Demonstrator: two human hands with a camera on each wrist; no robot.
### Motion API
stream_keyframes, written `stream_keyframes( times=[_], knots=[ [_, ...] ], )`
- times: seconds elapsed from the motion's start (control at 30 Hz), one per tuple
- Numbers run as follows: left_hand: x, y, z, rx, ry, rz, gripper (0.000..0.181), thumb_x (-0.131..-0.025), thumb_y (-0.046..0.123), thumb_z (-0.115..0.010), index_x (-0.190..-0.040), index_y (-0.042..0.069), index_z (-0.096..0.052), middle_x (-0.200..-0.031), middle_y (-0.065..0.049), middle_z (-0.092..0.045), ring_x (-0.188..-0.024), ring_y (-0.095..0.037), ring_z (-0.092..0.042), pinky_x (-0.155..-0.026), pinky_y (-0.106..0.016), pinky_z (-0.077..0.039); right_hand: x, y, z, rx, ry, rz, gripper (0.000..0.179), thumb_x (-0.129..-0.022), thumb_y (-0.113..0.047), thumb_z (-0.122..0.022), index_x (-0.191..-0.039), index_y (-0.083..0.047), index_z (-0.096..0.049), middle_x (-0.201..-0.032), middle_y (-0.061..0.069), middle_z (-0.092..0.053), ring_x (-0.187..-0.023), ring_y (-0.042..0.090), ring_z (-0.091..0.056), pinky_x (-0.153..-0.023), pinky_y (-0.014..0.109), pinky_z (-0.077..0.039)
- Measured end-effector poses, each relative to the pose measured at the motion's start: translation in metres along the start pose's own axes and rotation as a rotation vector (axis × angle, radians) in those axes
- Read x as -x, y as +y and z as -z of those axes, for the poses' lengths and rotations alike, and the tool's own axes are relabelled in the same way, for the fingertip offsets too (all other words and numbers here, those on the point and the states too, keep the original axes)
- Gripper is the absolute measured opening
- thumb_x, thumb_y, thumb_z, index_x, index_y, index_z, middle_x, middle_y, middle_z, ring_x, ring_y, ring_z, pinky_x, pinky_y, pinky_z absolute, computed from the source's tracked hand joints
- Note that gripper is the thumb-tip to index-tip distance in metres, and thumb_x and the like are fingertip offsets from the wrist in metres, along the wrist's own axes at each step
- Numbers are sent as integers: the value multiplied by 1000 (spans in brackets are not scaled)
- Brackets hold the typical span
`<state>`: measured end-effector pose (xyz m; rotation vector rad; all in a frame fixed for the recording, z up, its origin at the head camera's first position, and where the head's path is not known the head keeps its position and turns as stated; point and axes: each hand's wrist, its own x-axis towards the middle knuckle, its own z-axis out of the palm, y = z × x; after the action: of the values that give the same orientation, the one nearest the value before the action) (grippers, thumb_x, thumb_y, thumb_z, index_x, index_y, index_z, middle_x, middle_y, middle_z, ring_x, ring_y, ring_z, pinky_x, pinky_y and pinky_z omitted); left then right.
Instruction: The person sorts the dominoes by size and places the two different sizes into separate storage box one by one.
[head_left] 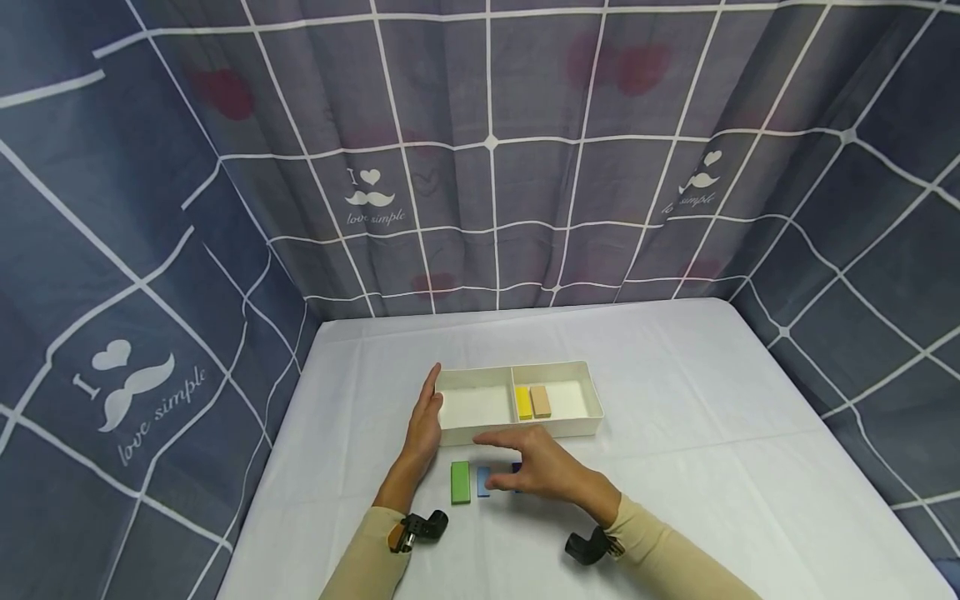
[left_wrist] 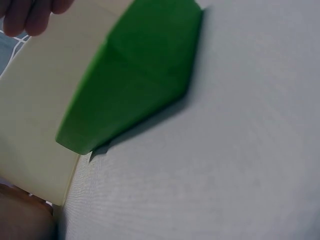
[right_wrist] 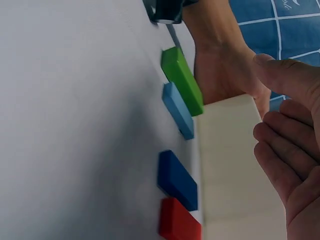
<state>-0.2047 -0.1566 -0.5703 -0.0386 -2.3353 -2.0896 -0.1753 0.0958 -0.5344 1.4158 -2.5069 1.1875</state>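
My left hand (head_left: 424,429) lies with straight fingers along the left end of a white two-compartment box (head_left: 474,406). Above the table in front of the box hovers my right hand (head_left: 546,463), thumb and fingers spread apart with nothing between them. Below and around it stands a row of blocks: a green block (head_left: 461,482), a light blue block (head_left: 482,482), a dark blue block (right_wrist: 177,180) and a red block (right_wrist: 180,220). The right hand hides the red one in the head view. Inside the right compartment are a yellow block (head_left: 522,402) and a beige block (head_left: 540,402).
A white cloth (head_left: 675,400) covers the table under the box and blocks. Grey-blue checked curtains (head_left: 450,192) hang behind the table and on both sides. A small black camera (head_left: 588,547) is worn on each wrist.
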Motion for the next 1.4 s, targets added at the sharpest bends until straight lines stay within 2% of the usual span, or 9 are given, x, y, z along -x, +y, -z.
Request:
stream_keyframes(
  times=[0.27,0.47,0.6,0.83,1.1,1.4],
  knots=[
    [1,0,1,-3,-5,-8,57,-121,21,-28,-177,28,-21,-183,-11,-24,-170,-37,-16,-136,-67,-9,0,0,-14,-11,0,-16,64,-86,-22,-97,-142,-5,-72,-140,2,-76,-129,17,-73,-109,34,-60],
    [2,3,-1,-8,-7,-8,58,-120,21,-27,-177,26,-20,-183,-12,-24,-170,-37,-15,-137,-66,-10,2,4,-26,9,-5,12,65,-85,-23,-97,-142,-4,-72,-139,4,-77,-127,16,-74,-108,30,-60],
    [2,5,-2,-5,1,-5,58,-120,20,-26,-177,29,-22,-182,-12,-25,-170,-37,-16,-137,-64,-10,3,7,-34,29,-7,24,66,-85,-23,-97,-143,-4,-71,-140,5,-76,-127,17,-74,-108,30,-60],
    [-1,3,-1,-11,4,-16,58,-119,19,-26,-177,27,-22,-182,-13,-24,-170,-37,-16,-137,-63,-10,2,10,-42,82,-56,-4,68,-86,-27,-97,-145,-5,-71,-142,3,-75,-129,15,-72,-111,30,-58],
    [-2,1,-1,-15,3,-21,58,-120,17,-25,-177,20,-21,-184,-11,-20,-171,-37,-13,-138,-63,-7,1,7,-46,47,-109,-83,71,-86,-29,-97,-148,-9,-69,-145,-1,-73,-128,8,-69,-108,28,-58],
    [0,3,-1,-29,8,-20,58,-119,17,-25,-177,26,-23,-183,-11,-22,-170,-38,-15,-137,-65,-9,-1,6,-50,70,-129,-74,70,-88,-30,-95,-150,-13,-67,-144,-5,-73,-123,4,-68,-108,26,-57]
  ],
)
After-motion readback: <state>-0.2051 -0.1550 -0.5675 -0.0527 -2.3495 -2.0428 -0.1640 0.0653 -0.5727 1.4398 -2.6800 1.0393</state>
